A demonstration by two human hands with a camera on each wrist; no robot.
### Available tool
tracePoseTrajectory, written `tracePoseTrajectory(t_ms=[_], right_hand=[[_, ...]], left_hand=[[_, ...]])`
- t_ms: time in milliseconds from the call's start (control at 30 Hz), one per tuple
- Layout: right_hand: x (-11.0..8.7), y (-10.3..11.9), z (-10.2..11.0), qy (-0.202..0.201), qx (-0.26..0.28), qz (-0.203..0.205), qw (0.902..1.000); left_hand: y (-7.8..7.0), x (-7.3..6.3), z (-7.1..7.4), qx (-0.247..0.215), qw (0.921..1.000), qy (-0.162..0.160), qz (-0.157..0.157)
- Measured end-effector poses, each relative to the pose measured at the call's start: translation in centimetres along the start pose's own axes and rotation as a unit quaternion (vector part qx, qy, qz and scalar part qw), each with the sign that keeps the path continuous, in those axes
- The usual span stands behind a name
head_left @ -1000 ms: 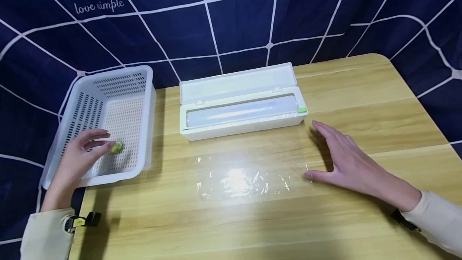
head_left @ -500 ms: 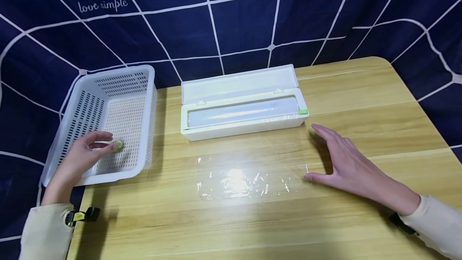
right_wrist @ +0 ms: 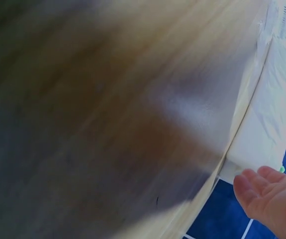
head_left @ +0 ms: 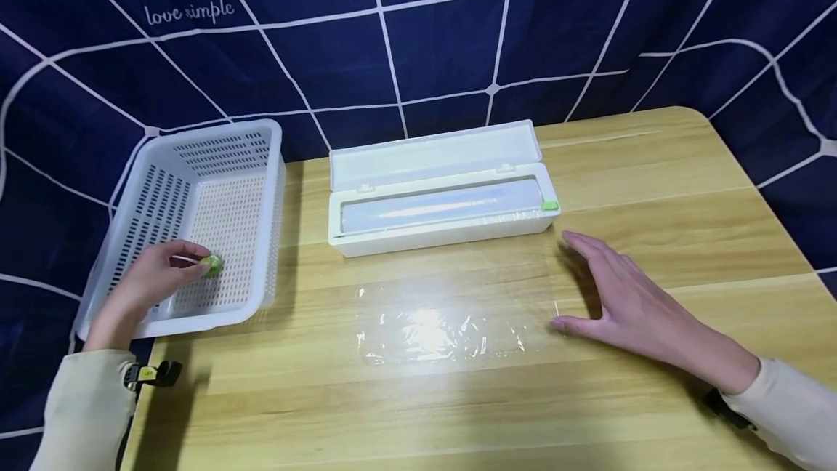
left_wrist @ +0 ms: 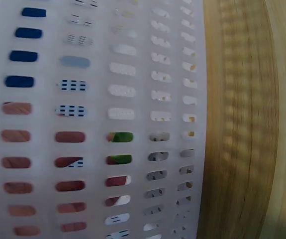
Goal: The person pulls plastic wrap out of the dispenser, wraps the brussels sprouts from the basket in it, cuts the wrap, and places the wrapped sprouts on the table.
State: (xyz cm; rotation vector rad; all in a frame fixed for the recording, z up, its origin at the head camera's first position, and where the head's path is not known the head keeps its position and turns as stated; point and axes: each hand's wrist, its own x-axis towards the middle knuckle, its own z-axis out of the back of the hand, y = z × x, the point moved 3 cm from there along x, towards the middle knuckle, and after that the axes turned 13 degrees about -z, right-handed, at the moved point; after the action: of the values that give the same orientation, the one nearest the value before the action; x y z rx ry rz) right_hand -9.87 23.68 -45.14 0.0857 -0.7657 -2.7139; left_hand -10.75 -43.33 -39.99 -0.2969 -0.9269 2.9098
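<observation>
Inside the white slotted basket at the left, my left hand pinches a small round green item between thumb and fingers. Its exact kind is too small to tell. Through the basket's slots, the left wrist view gives glimpses of the green item and the fingers. My right hand lies at the right with thumb and fingers spread apart, holding nothing. Its thumb tip is by the right edge of a clear plastic film sheet spread on the table.
Behind the film stands a long white cling film box, its lid raised, with a film roll inside. A green slider sits at the box's right end. The wooden table meets a dark blue checked cloth behind.
My left fingers have closed in on the green item, and the left forearm has shifted slightly forward. My right hand has hardly moved. The head view has tilted a little.
</observation>
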Motion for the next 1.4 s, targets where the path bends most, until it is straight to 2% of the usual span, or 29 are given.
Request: tracePoseTrajectory(t_ms=[267,500,633,767,967,1133,1400], right_hand=[[0.0,0.0,0.0,0.002,-0.004,-0.005,1.0000],[-0.4,0.0,-0.3,0.011,-0.015,-0.007,0.9998],[-0.2,0.1,-0.3,0.009,-0.025,0.014,0.9995],[0.0,0.2,-0.1,0.003,-0.031,0.031,0.9990],[0.2,0.2,0.1,0.001,-0.019,0.016,0.9997],[0.2,0.1,0.2,0.002,-0.013,0.006,0.9999],[0.0,-0.1,0.2,0.002,-0.006,-0.003,1.0000]], left_hand=[[0.4,0.3,-0.3,0.026,0.9992,0.029,-0.006],[0.3,0.4,-0.4,0.029,0.9992,0.025,0.015],[0.1,0.2,-0.4,0.031,0.9992,0.018,0.018],[-0.2,0.0,-0.3,0.041,0.9991,-0.008,0.001],[-0.8,-0.5,-0.1,0.053,0.9965,-0.063,-0.017],[-1.1,-0.9,0.3,0.059,0.9920,-0.111,-0.016],[-1.4,-1.4,0.4,0.020,0.9807,-0.191,-0.035]])
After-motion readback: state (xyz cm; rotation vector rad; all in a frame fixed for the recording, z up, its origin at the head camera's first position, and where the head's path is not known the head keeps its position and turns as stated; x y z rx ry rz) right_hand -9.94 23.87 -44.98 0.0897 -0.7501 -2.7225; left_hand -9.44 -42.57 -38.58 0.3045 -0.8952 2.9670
